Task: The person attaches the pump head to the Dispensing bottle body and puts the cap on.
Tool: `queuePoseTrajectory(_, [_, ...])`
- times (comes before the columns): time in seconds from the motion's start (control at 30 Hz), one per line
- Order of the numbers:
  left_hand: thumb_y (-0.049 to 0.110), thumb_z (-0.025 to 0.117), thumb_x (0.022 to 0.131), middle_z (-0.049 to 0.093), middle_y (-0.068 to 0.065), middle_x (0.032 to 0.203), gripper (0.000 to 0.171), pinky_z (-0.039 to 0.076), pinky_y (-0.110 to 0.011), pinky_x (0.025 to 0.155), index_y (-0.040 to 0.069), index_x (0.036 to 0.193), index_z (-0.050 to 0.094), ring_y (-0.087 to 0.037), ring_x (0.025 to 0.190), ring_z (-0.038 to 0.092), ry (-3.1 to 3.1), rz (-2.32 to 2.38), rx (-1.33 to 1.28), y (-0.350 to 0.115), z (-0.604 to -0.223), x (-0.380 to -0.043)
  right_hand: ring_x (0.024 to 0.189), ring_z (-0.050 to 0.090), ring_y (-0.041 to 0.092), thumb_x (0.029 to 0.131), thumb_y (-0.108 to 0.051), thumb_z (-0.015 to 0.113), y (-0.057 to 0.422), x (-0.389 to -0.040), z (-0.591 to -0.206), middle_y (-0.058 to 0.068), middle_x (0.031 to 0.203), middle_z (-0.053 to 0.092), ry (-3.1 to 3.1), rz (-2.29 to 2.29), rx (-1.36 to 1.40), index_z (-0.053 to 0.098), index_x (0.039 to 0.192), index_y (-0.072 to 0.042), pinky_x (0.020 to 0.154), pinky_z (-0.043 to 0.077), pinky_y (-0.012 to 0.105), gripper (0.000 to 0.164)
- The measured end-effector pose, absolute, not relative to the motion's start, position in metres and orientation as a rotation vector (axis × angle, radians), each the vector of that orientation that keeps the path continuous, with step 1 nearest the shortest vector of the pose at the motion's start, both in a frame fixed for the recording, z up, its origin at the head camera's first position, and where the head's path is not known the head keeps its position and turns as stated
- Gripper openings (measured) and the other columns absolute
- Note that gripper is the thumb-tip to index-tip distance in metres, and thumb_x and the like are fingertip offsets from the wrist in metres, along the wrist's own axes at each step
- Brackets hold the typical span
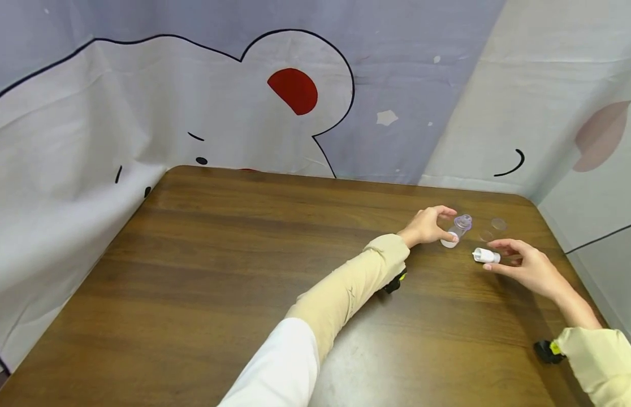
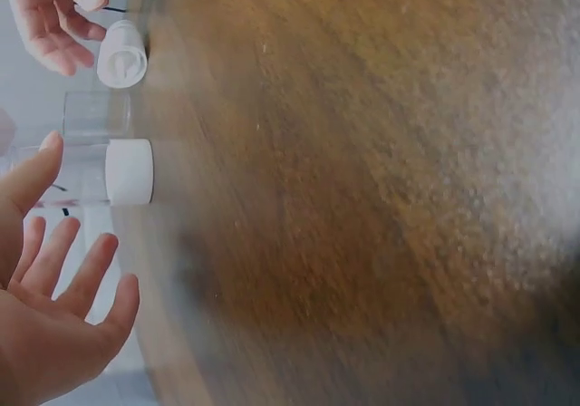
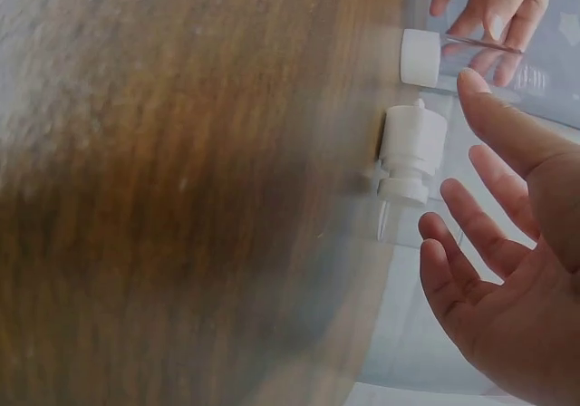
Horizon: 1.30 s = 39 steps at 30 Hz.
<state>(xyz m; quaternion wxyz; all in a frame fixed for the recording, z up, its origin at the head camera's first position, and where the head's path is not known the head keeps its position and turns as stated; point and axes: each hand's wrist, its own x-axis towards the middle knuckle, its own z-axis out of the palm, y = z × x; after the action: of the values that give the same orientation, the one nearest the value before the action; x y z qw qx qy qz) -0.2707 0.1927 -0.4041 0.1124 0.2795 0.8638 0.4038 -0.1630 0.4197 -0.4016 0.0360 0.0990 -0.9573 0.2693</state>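
Note:
A clear bottle (image 1: pixel 463 222) with a white base (image 2: pixel 130 171) stands on the table's far right. My left hand (image 1: pixel 426 226) is beside it, with thumb and fingers spread apart around its near side. To the right of the bottle, a white pump-like piece (image 1: pixel 485 256) lies on its side; the right wrist view shows its stepped white body (image 3: pixel 414 139) and a thin clear stem. My right hand (image 1: pixel 531 268) is close to this piece, fingers loosely bent and parted, thumb near its side. In the left wrist view, the left fingers (image 2: pixel 86 275) stand apart from one another.
Behind the white piece lies a clear cylinder (image 1: pixel 497 225), faint against the brown wooden table (image 1: pixel 219 271). A printed curtain (image 1: pixel 387 73) hangs along the back and sides. Black wrist cameras (image 1: pixel 548 351) sit under both sleeves.

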Motion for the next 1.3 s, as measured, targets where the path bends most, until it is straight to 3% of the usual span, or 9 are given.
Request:
queuePoseTrajectory(0.2, [0.025, 0.082, 0.077, 0.064, 0.004, 0.129, 0.061, 0.039, -0.007, 0.086, 0.019, 0.132, 0.057, -0.007, 0.115, 0.060, 2.539, 1.185, 0.830, 0.194, -0.406, -0.271, 0.088, 0.042, -0.017, 0.079, -0.022, 0.080, 0.418, -0.164, -0.405, 0.016, 0.113, 0.061, -2.925, 0.810, 0.349, 0.062, 0.118, -0.004, 0.066, 0.043, 0.010, 0.046])
queuePoseTrajectory(0.7, [0.030, 0.082, 0.075, 0.065, 0.006, 0.127, 0.062, 0.037, -0.005, 0.081, 0.020, 0.131, 0.057, -0.002, 0.112, 0.060, 2.560, 1.120, 0.833, 0.204, -0.409, -0.268, 0.085, 0.045, -0.016, 0.080, -0.016, 0.079, 0.417, -0.170, -0.409, 0.020, 0.105, 0.066, -2.950, 0.749, 0.424, 0.063, 0.115, -0.003, 0.065, 0.047, 0.015, 0.041])
queuePoseTrajectory(1.17, [0.029, 0.079, 0.080, 0.065, 0.003, 0.128, 0.059, 0.040, -0.009, 0.092, 0.017, 0.132, 0.054, -0.005, 0.118, 0.059, 2.556, 1.145, 0.810, 0.211, -0.409, -0.266, 0.082, 0.047, -0.016, 0.082, -0.012, 0.076, 0.418, -0.169, -0.413, 0.013, 0.096, 0.069, -2.955, 0.740, 0.449, 0.065, 0.110, -0.005, 0.062, 0.047, 0.017, 0.031])
queuePoseTrajectory(1.3, [0.028, 0.079, 0.080, 0.065, 0.003, 0.127, 0.058, 0.039, -0.008, 0.089, 0.017, 0.129, 0.051, -0.005, 0.119, 0.058, 2.556, 1.171, 0.766, 0.213, -0.410, -0.265, 0.083, 0.046, -0.017, 0.081, -0.012, 0.076, 0.419, -0.168, -0.413, 0.015, 0.097, 0.070, -2.952, 0.733, 0.439, 0.065, 0.109, -0.006, 0.062, 0.047, 0.018, 0.031])
